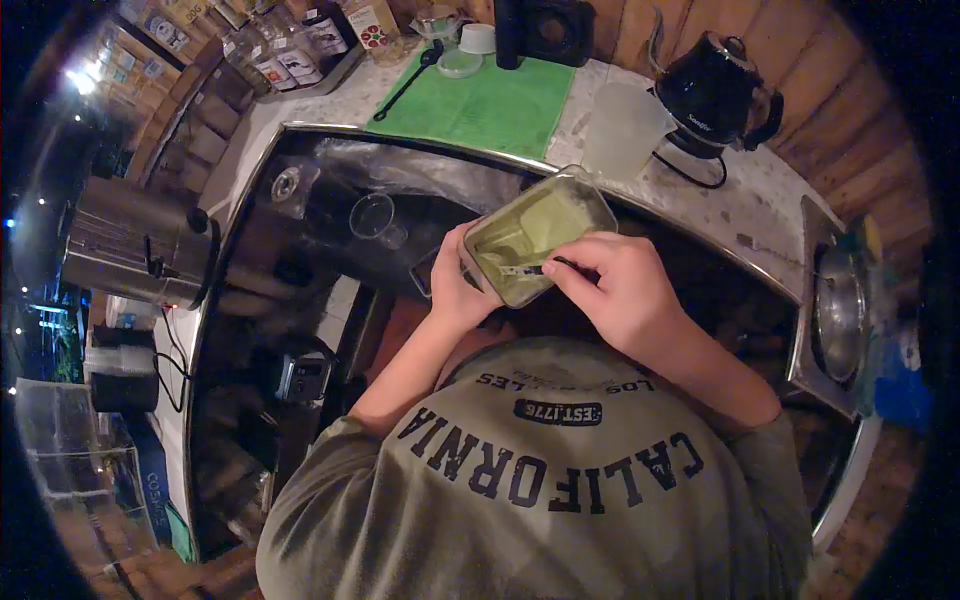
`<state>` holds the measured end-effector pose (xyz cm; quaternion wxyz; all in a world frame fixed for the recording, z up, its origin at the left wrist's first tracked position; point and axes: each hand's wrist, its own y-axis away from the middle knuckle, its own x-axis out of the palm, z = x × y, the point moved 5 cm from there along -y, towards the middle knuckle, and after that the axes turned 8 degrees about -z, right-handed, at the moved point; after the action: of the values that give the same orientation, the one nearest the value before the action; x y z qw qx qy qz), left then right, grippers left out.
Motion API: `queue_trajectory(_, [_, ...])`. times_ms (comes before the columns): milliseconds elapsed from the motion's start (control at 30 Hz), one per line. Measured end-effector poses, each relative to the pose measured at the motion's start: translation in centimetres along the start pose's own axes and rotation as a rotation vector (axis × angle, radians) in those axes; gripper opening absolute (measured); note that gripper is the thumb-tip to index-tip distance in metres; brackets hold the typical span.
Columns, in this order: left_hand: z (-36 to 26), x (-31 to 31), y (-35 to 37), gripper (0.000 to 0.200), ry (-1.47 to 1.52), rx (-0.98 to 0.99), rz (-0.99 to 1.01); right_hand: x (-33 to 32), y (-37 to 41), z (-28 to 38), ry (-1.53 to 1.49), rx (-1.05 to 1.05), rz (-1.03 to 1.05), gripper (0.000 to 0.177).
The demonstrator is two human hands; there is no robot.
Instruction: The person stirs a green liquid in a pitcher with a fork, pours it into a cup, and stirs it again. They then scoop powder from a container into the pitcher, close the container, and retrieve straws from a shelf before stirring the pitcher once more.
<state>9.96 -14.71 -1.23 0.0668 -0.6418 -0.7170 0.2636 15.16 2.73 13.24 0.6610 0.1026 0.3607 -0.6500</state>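
**Two hands on one clear container, near the middle, toward one o'clock**

Holds the clear container (597, 200) tilted in the left hand (462, 282), part-curled round the near-left side, with fingertips partly hidden behind the wall. Pinches a thin dark-handled utensil (570, 266) between thumb and fingers of the right hand (615, 290), almost closed, at the container's four o'clock rim. Reaches inside with the utensil's pale, patterned end, low in the container. Shows yellowish-green contents (545, 222) through the open top; too unclear to tell liquid from solid.

Holds nothing visible in the clear cup (372, 215) at ten o'clock, above a dark surface. Stands at between one and two o'clock on the counter (735, 190): a translucent pitcher (625, 130), contents hard to make out, just beside a black kettle (708, 90). Lies at twelve o'clock: a green mat (500, 110), bearing a black spoon (405, 88) toward eleven and a small clear dish (460, 65) near the far edge. Rests just behind the dish: a small white cup (478, 40).

Gathers several bottles (285, 62) on a tray at eleven o'clock. Sits at three o'clock: a round metal bowl (838, 320). Stands at between nine and ten: a large metal vessel (125, 240), interior out of sight.
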Motion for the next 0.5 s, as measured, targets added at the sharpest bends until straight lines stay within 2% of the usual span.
queue_trajectory(33, [0.0,0.0,-0.1,0.080,0.028,-0.012,-0.001,0.1,0.1,0.1,-0.023,-0.011,-0.006,0.016])
queue_trajectory(133, [-2.1,-0.7,-0.5,0.081,-0.140,0.052,0.026,0.6,0.4,0.4,-0.074,-0.066,-0.018,0.015])
queue_trajectory(233, [-1.3,-0.8,-0.5,0.085,-0.142,0.167,0.038,1.0,0.6,0.8,-0.105,-0.122,-0.001,0.014])
queue_trajectory(400, [1.1,-0.9,-0.8,0.091,-0.168,0.115,0.014,0.8,0.3,1.3,-0.149,-0.113,0.014,0.016])
queue_trajectory(500, [0.6,-0.8,-1.0,0.091,-0.178,0.099,0.014,1.4,-0.4,0.8,-0.168,-0.022,0.008,0.016])
